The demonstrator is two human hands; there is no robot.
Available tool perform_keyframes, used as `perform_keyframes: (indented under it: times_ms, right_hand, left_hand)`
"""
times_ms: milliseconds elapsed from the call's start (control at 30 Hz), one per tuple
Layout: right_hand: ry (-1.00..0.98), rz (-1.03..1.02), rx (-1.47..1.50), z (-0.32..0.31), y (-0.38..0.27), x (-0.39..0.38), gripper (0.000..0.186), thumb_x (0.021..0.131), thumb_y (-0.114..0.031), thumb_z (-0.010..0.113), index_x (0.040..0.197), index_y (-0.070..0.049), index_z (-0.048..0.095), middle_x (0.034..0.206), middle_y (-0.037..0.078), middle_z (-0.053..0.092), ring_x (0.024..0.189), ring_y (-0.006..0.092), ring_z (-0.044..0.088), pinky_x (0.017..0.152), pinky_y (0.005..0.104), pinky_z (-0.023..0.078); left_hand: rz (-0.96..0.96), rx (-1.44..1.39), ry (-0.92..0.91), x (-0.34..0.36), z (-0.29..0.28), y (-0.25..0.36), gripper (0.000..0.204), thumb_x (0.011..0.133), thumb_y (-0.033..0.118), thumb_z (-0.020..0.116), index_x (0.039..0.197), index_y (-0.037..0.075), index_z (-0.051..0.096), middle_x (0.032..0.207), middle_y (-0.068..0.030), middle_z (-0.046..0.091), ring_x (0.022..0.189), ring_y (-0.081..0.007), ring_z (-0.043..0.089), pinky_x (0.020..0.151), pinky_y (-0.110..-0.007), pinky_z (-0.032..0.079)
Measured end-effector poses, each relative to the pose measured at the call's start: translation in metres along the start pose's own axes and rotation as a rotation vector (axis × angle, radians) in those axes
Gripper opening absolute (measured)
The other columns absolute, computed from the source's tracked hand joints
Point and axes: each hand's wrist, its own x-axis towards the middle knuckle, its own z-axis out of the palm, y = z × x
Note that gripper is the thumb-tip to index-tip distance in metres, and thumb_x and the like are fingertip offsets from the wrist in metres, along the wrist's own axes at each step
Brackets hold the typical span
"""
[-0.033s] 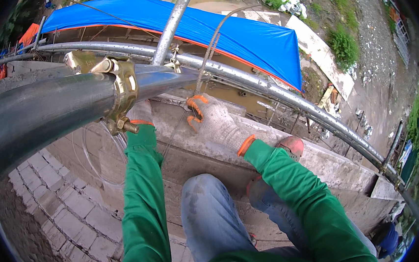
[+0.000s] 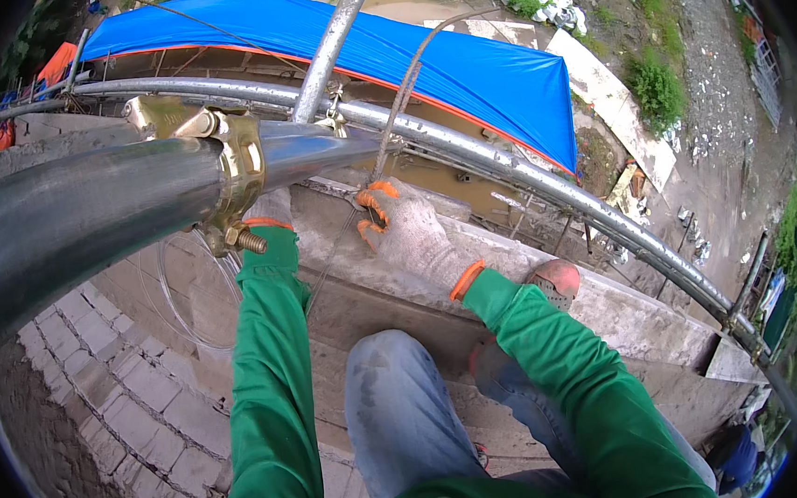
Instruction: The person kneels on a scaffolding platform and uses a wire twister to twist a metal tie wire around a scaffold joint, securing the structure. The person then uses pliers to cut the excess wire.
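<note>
My right hand [image 2: 411,234], in a pale knit glove with orange edging, is closed at the lower end of a thin bent steel rod [image 2: 404,85]. The rod rises from the fingers and arcs to the right. Thin wire [image 2: 325,269] trails from beside this hand toward my left sleeve. My left hand [image 2: 271,208], also gloved, reaches behind a large steel scaffold pipe [image 2: 86,203] and its brass-coloured clamp [image 2: 242,168]. Only its wrist end shows; the fingers are hidden. Below both hands runs a rough concrete ledge [image 2: 512,259].
A galvanized rail [image 2: 504,161] crosses beyond the ledge, joined by a slanting pole [image 2: 332,53]. Farther down lies a blue tarp [image 2: 488,83] over muddy ground. Coiled wire [image 2: 174,309] hangs at left above blockwork [image 2: 148,400]. My jeans-clad knees [image 2: 390,381] are close to the ledge.
</note>
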Motion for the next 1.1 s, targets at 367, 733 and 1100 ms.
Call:
perform_keyframes:
  times_ms: [367,733,1100]
  right_hand:
    - [-0.235,0.103,0.181,-0.029,0.017,0.027,0.047,0.096,-0.033,0.069,0.135,-0.008,0.06,0.119,0.017,0.063,0.111,0.0363,0.065,0.096,0.0456,0.053]
    - [-0.325,-0.156,-0.407,-0.023,-0.03,0.067,0.041,0.09,-0.046,0.07,0.101,-0.006,0.075,0.105,0.015,0.067,0.098,0.0358,0.068,0.085,0.0481,0.054]
    - [-0.191,-0.189,0.126,-0.023,0.042,0.057,0.034,0.086,-0.029,0.07,0.112,-0.007,0.068,0.109,0.02,0.069,0.102,0.0412,0.066,0.086,0.0467,0.054]
  left_hand:
    - [-0.03,-0.185,-0.106,-0.025,-0.053,-0.024,0.036,0.106,0.03,0.049,0.129,0.004,0.039,0.122,-0.0121,0.045,0.109,-0.0237,0.048,0.092,-0.036,0.043]
    - [-0.052,-0.789,-0.601,-0.041,-0.099,-0.051,0.054,0.107,0.03,0.048,0.151,-0.001,0.039,0.147,-0.0182,0.05,0.131,-0.028,0.051,0.109,-0.04,0.044]
    - [0.952,0.672,-0.344,-0.215,0.03,-0.108,0.04,0.107,0.029,0.046,0.132,-0.003,0.049,0.115,-0.0133,0.06,0.096,-0.0177,0.059,0.081,-0.032,0.052]
